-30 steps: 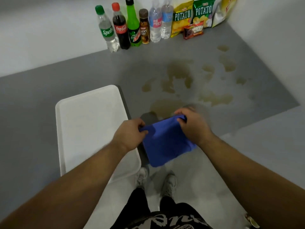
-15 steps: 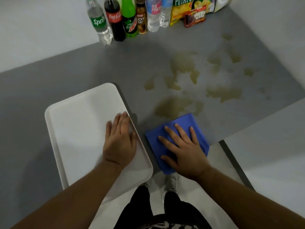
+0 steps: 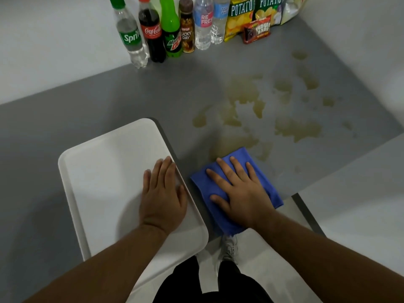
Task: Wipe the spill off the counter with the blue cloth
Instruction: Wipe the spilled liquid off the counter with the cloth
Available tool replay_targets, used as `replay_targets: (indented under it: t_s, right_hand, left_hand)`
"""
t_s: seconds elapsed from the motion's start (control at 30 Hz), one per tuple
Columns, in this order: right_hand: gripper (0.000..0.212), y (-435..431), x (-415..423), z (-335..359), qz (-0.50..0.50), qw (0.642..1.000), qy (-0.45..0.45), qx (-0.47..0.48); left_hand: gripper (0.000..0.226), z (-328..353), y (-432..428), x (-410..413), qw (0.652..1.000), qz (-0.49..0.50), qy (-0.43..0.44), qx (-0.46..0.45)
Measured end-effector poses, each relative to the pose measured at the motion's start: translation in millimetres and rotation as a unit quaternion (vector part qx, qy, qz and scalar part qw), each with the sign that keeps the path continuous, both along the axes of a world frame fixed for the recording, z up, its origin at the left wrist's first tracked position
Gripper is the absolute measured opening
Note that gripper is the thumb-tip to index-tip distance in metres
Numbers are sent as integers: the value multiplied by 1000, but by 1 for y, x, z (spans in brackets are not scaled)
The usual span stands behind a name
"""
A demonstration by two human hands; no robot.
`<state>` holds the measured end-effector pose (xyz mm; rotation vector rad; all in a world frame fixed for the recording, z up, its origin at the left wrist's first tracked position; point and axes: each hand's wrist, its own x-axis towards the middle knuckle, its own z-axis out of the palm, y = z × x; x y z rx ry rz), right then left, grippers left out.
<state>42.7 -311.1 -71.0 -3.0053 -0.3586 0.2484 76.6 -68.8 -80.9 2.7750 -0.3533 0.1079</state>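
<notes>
A folded blue cloth (image 3: 242, 154) lies on the grey counter (image 3: 109, 101) at its near edge. My right hand (image 3: 238, 191) presses flat on the cloth with fingers spread. The cloth's far corner touches the nearest patch of a yellowish-brown spill (image 3: 293, 130), which spreads in several blotches toward the back right. My left hand (image 3: 162, 197) rests flat on the right side of a white tray (image 3: 100, 171), fingers straight.
Several drink bottles (image 3: 153, 31) stand in a row along the back wall, with snack bags (image 3: 251, 16) to their right. White walls close the counter at the back and the right. The tray overhangs the counter's near edge.
Both hands let go of the cloth's edges. The cloth went down onto the counter under my flat right hand, then slid a little toward the spill. My left hand moved onto the tray.
</notes>
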Motion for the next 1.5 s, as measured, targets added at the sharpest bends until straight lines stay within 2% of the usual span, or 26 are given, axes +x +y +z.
replay_targets:
  t_s: [0.2, 0.27, 0.43, 0.57, 0.7, 0.83, 1.03, 1.23, 1.5]
  right_hand:
    - [78, -9, 0, -2, -130, 991, -13, -17]
    - [81, -9, -4, -5, -145, 989, -14, -19]
    - [80, 7, 24, -4, -141, 990, 7, -1]
    - [79, 17, 34, -6, -120, 993, 11, 4]
    - [79, -5, 12, -10, -70, 998, 0, 8]
    - [78, -20, 15, -7, -84, 996, 7, 1]
    - [72, 14, 68, -5, -168, 985, 33, -5]
    - [75, -6, 28, -10, -82, 996, 12, 18]
    - [72, -8, 60, -7, -119, 992, 38, -31]
  left_hand:
    - [59, 8, -1, 0, 1000, 2, 4, 6]
    - [59, 10, -1, 0, 1000, 4, 8, 3]
    - [55, 14, 4, 21, 1000, -11, -14, 11]
    - [47, 13, 4, 55, 996, -65, -56, 10]
    - [51, 10, 0, 83, 993, -115, -34, 11]
    - [55, 8, 0, 86, 993, -113, -12, 17]
    - [54, 4, 0, 87, 993, -116, -15, 9]
    - [54, 1, -1, 88, 993, -108, -40, -22]
    - [59, 3, 1, 89, 993, -120, -13, 5]
